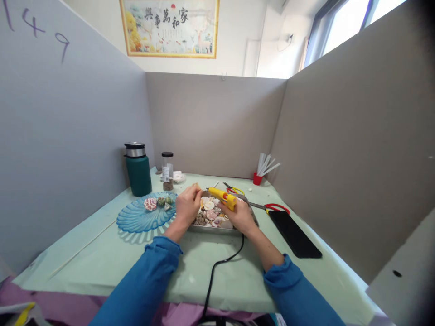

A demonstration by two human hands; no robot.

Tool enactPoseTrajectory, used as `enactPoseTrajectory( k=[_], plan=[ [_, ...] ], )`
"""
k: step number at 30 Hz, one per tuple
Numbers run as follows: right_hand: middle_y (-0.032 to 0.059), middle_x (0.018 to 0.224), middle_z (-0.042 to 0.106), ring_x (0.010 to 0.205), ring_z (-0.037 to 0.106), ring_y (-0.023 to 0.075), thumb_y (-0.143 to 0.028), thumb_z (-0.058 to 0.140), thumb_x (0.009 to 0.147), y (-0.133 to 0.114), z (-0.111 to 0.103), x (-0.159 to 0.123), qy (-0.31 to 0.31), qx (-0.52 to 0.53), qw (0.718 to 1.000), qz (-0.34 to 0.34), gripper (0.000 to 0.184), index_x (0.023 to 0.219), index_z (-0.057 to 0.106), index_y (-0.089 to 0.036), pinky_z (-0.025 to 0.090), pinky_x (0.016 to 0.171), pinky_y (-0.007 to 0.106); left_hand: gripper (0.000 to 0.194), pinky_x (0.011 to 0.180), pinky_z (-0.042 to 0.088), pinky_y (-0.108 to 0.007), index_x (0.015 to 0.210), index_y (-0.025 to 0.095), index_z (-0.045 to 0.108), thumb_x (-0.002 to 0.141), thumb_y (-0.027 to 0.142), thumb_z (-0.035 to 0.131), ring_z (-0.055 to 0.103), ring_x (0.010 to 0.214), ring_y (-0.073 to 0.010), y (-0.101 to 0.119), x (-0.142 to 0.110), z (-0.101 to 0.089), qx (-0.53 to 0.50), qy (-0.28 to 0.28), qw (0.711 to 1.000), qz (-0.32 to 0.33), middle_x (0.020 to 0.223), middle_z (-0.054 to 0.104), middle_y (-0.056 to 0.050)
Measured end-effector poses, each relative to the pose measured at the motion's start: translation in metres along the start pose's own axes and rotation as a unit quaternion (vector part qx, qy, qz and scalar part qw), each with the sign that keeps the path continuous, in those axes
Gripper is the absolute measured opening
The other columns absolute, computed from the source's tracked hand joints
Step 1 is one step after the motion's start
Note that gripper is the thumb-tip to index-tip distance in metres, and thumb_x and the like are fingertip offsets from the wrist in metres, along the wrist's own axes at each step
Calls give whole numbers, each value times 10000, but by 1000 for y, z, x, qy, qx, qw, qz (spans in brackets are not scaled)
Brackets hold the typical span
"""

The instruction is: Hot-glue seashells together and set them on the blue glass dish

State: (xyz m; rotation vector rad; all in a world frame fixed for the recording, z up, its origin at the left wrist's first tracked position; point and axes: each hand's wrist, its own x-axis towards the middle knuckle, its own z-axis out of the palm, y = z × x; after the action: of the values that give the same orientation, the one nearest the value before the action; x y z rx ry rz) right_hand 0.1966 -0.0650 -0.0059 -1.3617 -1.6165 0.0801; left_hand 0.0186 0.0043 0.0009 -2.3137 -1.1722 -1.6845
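My right hand (242, 216) is closed around a yellow hot glue gun (222, 195), its nozzle pointing left toward my other hand. My left hand (188, 203) is pinched shut at the glue gun's tip, on a small pale piece that looks like a shell (197, 186); most of it is hidden by the fingers. Both hands are over a metal tray (214, 229) filled with mixed seashells (211, 214). From the glue gun a black cord (213, 271) runs down over the front of the table.
A blue scalloped glass plate (136, 219) holding several shells lies left. Behind it stand a green bottle (138, 174) and a jar (167, 172). Rightward are red-handled scissors (277, 208), a black phone (295, 234) and a red cup (258, 179) of glue sticks. Grey partitions (217, 127) enclose the table.
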Motion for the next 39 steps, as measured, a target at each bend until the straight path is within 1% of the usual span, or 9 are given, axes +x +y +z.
enactPoseTrajectory(
  k=[3,5,8,12,15,21,25,32,39],
  plan=[
    [10,671,630,604,555,157,-410,586,796,-2,-1,-1,-23,10,1000,-16,239,782,627,-174,407,575,246,165,687,395,-257,746,201,610,855,232,490,592,723,-168,1,0,0,0,-3,1000,-7,755,658,-30],
    [9,666,626,602,553,158,-407,587,794,-3,-1,-1,-16,5,1000,-15,233,771,621,-177,404,576,248,173,686,398,-256,732,202,620,843,240,493,595,716,-166,0,1,0,-7,-2,1000,-26,752,666,-29],
    [6,640,617,584,541,158,-405,588,789,-3,-1,-1,-3,-12,1000,-6,229,760,617,-180,387,559,249,183,639,405,-248,692,201,635,805,279,514,597,639,-159,-3,2,1,-43,-14,993,-108,663,660,-10],
    [7,641,618,583,541,157,-412,587,785,-3,-1,-1,-4,-14,1000,-9,234,749,609,-183,384,556,249,211,503,394,-229,685,186,635,743,368,547,526,431,-136,-10,4,6,-161,-54,952,-256,427,535,39],
    [4,633,614,579,539,157,-415,584,789,-4,-2,-1,-2,-24,1000,-12,234,739,599,-188,378,554,249,232,438,366,-214,680,174,611,714,398,560,468,366,-116,-11,5,8,-240,-59,918,-309,373,476,59],
    [8,656,615,603,546,167,-428,564,812,-5,-1,-2,-16,-45,999,-27,235,790,592,-196,388,575,252,233,414,337,-194,684,161,601,694,394,589,440,360,-94,-4,4,7,-281,-72,906,-308,371,469,60],
    [11,643,621,597,553,170,-433,574,802,-3,1,-2,-11,-47,999,-12,241,768,602,-196,398,575,254,232,402,323,-189,680,161,590,689,393,600,426,353,-88,-2,5,6,-301,-86,898,-310,365,465,61],
    [44,786,698,694,616,190,-414,589,794,5,3,1,27,5,1000,11,285,927,659,-172,448,652,272,226,409,348,-199,670,166,602,676,392,602,452,346,-99,-3,5,5,-270,-80,908,-309,355,475,58],
    [23,675,664,609,579,172,-402,607,779,-1,0,0,0,-19,1000,0,243,820,663,-169,415,583,256,225,413,360,-201,689,161,627,679,382,583,481,354,-108,-6,5,6,-246,-77,918,-302,360,487,52]
  ],
)
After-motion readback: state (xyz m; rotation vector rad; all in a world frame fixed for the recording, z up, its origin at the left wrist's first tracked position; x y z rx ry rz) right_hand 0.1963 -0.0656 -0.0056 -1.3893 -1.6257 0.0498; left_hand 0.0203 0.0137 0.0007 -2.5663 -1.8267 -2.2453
